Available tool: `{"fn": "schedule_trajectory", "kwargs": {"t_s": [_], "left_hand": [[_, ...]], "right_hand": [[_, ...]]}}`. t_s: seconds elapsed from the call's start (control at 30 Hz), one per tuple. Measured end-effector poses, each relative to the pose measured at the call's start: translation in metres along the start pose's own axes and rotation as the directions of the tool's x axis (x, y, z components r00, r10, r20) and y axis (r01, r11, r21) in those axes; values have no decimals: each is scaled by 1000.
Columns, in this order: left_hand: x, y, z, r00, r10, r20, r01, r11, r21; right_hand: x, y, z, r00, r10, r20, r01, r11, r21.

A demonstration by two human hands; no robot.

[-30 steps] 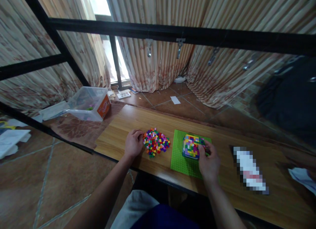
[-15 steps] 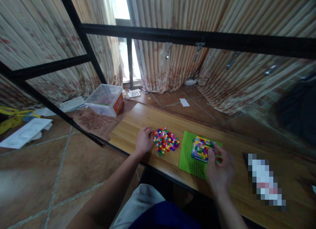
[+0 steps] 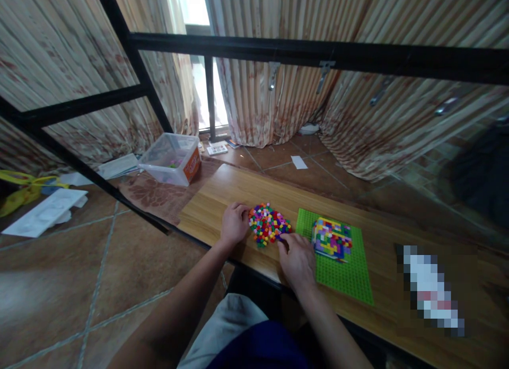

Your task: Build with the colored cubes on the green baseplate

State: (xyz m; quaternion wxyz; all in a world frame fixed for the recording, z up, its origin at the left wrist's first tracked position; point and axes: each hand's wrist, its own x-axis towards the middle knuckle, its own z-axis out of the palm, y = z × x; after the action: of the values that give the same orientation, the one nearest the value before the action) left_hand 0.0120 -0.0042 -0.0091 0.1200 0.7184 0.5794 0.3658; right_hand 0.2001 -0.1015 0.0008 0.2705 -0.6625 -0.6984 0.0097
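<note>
A loose pile of small coloured toy bricks (image 3: pixel 268 225) lies on the wooden table. My left hand (image 3: pixel 234 224) rests at the pile's left edge, its fingers curled together; whatever may be in the fingertips is hidden. At the pile's lower right edge is my right hand (image 3: pixel 299 258), palm down, with thumb and fingers slightly apart at the bricks. Beside it lies a green baseplate (image 3: pixel 350 281), carrying a stacked block of multicoloured bricks (image 3: pixel 333 239) that neither hand grips.
The wooden table (image 3: pixel 222 189) has a pixelated patch (image 3: pixel 431 289) at its right. A clear plastic box (image 3: pixel 167 165) with an orange label stands beyond its left end. A black metal frame (image 3: pixel 238 44) crosses in front of the curtains (image 3: pixel 278 104).
My right hand has left the brick block on the baseplate and moved left to the loose pile. My left hand stays at the pile's left edge.
</note>
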Motion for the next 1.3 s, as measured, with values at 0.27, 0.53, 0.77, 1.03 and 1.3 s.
{"fn": "schedule_trajectory", "kwargs": {"t_s": [0.27, 0.53, 0.77, 1.03, 1.3], "left_hand": [[0, 0, 0, 1000, 5, -1, -5, 1000, -2], [1, 0, -2, 1000, 12, -11, -12, 1000, -14], [1, 2, -4, 1000, 17, -5, -17, 1000, -7], [2, 2, -5, 1000, 14, 7, -14, 1000, -3], [3, 1, -3, 1000, 10, 9, -10, 1000, 12]], "right_hand": [[4, -4, 3, 999, 42, 33, -44, 998, 54], [-9, -7, -22, 980, 197, 33, -183, 825, 534], [-20, 35, -55, 918, 392, -65, -305, 799, 517], [-17, 79, -73, 884, 389, -259, -269, 876, 400], [0, 92, -74, 939, 271, -212, -211, 940, 266]]}}
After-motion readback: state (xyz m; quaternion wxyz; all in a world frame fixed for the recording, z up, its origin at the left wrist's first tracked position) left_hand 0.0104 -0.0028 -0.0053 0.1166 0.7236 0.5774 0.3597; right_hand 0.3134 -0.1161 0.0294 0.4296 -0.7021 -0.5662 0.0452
